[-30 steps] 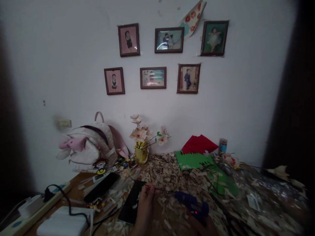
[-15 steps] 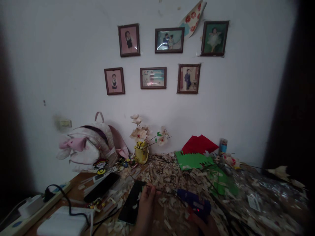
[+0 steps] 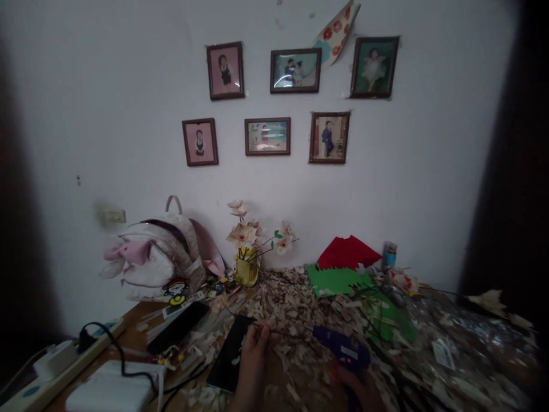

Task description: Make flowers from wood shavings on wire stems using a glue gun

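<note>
My left hand [image 3: 255, 346] is closed in a pinch on a thin dark stem [image 3: 288, 335], which extends right from the fingertips towards the glue gun. My right hand [image 3: 359, 384] is wrapped round the handle of a blue glue gun [image 3: 341, 345] with a small red light on its side. The gun's nozzle points left, at the stem, and I cannot tell whether they touch. Under and beside my left wrist lies a dark phone [image 3: 227, 356]. Pale shavings [image 3: 283, 303] lie thickly around both hands.
A yellow pot [image 3: 247, 270] with pale handmade flowers stands by the wall. Green sheets [image 3: 334, 279] and red sheets [image 3: 348, 253] lie behind the gun. At left are a backpack [image 3: 158, 254], another phone [image 3: 179, 327], a power strip [image 3: 64, 366] and a white box [image 3: 112, 387] with cables.
The glue gun and my right hand have shifted slightly right, away from my left hand. My left hand stays pinched on the stem in nearly the same place.
</note>
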### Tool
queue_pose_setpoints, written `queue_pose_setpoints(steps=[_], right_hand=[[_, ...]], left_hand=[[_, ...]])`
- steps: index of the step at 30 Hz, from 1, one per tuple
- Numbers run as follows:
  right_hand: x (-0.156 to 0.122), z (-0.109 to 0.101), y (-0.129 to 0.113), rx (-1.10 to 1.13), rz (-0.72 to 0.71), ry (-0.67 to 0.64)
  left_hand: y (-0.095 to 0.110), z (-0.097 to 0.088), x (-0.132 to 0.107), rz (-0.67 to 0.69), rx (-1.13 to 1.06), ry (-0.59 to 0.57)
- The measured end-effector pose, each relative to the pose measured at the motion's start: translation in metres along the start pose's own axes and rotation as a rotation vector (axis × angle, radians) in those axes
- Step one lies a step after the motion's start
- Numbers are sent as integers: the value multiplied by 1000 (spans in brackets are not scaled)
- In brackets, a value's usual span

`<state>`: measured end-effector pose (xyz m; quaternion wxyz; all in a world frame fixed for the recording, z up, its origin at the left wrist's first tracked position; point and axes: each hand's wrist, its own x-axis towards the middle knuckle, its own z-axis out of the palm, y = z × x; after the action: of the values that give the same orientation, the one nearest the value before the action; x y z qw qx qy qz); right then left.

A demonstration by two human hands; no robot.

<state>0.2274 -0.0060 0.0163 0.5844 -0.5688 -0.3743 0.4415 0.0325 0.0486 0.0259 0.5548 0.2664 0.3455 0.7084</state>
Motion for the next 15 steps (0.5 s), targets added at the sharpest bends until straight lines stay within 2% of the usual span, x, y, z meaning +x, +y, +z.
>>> queue_pose_setpoints(steps=[7,15], right_hand=[[14,-5,2,80,-47,-5],[5,-4,7,5,-69,18]], left_hand=[[0,-2,4,11,38,24],[-8,-5,3,15,63,-22]])
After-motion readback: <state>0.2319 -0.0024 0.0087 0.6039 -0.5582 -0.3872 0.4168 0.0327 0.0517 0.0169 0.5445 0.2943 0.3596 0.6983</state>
